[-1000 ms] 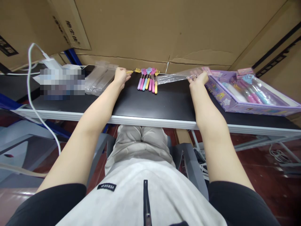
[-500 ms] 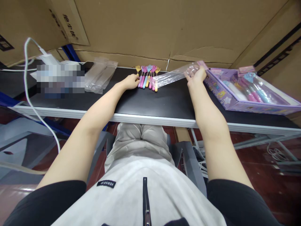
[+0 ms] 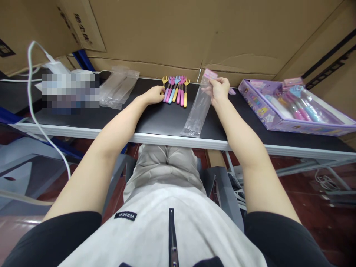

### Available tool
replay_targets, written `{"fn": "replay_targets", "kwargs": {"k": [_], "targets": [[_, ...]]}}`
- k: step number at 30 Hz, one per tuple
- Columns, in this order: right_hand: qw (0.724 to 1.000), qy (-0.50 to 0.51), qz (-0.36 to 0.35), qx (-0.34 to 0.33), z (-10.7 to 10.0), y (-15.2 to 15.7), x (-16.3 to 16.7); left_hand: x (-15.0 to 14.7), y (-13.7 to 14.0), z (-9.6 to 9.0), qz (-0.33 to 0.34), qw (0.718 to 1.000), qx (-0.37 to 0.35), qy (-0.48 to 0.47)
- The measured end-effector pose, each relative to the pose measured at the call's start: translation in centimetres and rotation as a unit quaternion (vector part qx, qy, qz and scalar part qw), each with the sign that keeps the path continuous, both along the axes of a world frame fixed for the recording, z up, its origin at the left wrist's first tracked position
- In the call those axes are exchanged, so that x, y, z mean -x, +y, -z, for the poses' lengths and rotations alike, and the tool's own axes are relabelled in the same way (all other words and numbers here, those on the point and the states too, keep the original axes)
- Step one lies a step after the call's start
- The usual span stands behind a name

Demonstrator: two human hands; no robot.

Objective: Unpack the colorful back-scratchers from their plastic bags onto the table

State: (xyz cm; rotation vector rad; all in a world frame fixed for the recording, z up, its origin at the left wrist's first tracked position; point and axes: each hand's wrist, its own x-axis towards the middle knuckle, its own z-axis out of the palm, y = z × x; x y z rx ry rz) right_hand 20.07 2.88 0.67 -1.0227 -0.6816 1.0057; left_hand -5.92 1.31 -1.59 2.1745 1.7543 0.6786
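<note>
Several small back scratchers (image 3: 178, 94) with claw-shaped heads and pink, blue, yellow and purple handles lie side by side on the black tabletop. My left hand (image 3: 154, 95) rests at the left end of this row, its fingers closed on the leftmost back scratcher (image 3: 165, 81), which has a yellow head. To the right of the row, my right hand (image 3: 220, 90) pinches a clear plastic bag (image 3: 197, 111) near its pink top. The bag hangs slantwise toward the table's front edge and looks flat, with nothing visible inside.
More clear bags (image 3: 118, 89) lie on the left, next to a blurred-out patch (image 3: 71, 92) and a white cable (image 3: 31, 92). A purple display box (image 3: 278, 124) with bagged back scratchers stands at the right. Cardboard (image 3: 167, 33) walls the back.
My right hand has moved left with the bag. Its lower end has swung off the back scratchers toward the front edge, uncovering the right end of the row. My left hand has hardly moved.
</note>
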Motion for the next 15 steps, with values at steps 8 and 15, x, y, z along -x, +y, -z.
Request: {"fn": "replay_targets", "kwargs": {"k": [8, 15], "targets": [[0.988, -0.134, -0.05, -0.067, 1.9, 2.2, -0.9, 0.2, 0.6, 0.3, 0.003, 1.0, -0.019, -0.021], [0.954, -0.234, -0.136, -0.132, 3.2, 3.3, -0.5, -1.7, 0.1, 0.3, 0.053, 0.981, -0.058, -0.18]]}}
